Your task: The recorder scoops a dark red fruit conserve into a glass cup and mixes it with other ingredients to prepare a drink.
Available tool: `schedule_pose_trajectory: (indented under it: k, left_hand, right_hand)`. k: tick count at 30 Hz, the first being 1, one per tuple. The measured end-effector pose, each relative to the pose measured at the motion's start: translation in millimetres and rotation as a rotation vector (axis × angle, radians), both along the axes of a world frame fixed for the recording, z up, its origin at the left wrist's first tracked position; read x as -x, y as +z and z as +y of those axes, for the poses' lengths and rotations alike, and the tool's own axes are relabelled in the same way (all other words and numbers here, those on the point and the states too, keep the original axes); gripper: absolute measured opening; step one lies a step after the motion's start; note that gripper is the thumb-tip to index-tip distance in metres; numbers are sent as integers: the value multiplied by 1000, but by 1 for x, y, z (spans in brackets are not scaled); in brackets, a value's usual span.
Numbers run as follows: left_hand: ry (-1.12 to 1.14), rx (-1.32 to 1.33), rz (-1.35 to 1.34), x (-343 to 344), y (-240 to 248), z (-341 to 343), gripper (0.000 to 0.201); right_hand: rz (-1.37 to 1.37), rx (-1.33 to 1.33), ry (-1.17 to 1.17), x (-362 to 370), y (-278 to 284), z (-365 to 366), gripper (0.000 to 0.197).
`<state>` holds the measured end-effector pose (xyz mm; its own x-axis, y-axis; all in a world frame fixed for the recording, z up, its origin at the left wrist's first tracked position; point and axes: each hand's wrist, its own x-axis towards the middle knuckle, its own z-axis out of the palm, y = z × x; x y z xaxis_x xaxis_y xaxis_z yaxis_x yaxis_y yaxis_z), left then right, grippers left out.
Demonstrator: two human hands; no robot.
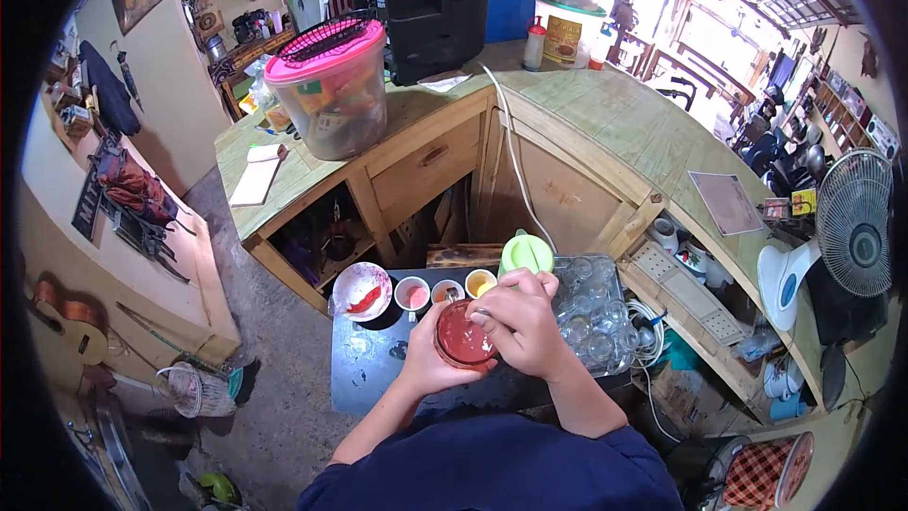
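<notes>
Head view: L hand (426,360) cupped under and round a glass (463,339) of red stuff, gripping its left side, forearm up from lower edge. R hand (522,322) bent over the rim, fingers curled, pinching sth small I can't make out. Glass held above dark desk (364,374), near small bowls (446,290) & green lid (526,252).
</notes>
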<state>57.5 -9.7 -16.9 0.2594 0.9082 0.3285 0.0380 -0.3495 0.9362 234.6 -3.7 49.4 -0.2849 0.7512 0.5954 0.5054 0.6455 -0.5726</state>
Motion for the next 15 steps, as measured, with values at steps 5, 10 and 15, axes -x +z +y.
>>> schedule_pose_trajectory:
  k: [5, 10, 15]
  left_hand:
    - [6, -2, 42, 2, 0, 0, 82]
    - [23, 4, 28, 3, -4, 0, 82]
    - [20, 11, 22, 2, -1, -1, 84]
  right_hand:
    - [76, 88, 99, 2, -7, 1, 14]
    - [-21, -24, 14, 3, -10, 2, 13]
    - [82, 75, 109, 2, -7, 1, 12]
